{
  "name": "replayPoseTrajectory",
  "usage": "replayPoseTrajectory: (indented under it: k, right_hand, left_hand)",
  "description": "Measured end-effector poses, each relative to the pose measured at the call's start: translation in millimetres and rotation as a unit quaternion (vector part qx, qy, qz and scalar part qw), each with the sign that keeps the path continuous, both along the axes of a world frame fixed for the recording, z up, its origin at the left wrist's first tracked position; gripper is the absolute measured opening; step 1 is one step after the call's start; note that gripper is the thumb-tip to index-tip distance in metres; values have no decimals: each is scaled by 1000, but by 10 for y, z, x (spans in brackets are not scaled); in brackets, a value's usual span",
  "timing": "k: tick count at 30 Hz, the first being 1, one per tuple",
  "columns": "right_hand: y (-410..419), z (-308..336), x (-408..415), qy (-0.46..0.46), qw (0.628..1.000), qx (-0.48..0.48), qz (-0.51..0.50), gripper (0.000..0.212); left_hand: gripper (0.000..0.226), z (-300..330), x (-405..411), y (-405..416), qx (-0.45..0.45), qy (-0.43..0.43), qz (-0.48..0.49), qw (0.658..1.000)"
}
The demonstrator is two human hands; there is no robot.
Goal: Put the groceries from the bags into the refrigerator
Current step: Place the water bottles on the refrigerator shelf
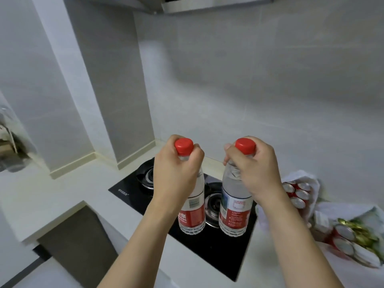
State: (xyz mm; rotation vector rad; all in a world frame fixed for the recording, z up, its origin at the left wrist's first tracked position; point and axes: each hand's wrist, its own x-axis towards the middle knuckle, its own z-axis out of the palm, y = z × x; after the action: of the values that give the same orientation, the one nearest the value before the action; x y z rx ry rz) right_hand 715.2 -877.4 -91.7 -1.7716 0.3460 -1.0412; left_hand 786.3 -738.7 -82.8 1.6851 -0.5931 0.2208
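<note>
Two clear water bottles with red caps and red labels hang upright above the black gas hob [209, 248]. My left hand [175, 171] grips the neck of the left bottle [192, 213] just under its cap. My right hand [253, 169] grips the neck of the right bottle [234, 206] the same way. At the right, white plastic bags [299, 175] lie on the white counter [68, 194] and hold packs of red cans [299, 194] and more cans beside a green-gold packet [361, 235]. No refrigerator is in view.
Grey tiled walls rise behind the hob and a range hood [207, 5] hangs above. A wall column [112, 84] stands at the back left. A dark cabinet front [76, 246] sits below the counter edge at lower left. A blurred object [10, 142] is at the far left.
</note>
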Motion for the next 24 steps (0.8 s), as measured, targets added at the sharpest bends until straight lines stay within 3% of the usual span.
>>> replayPoseTrajectory:
  k: [11, 24]
  right_hand:
    - [458, -133, 658, 33, 982, 2, 186, 26]
    - [2307, -145, 818, 47, 900, -3, 434, 30]
  left_hand:
    - [14, -125, 120, 700, 8, 2, 180, 984]
    - [12, -162, -510, 2458, 36, -16, 398, 917]
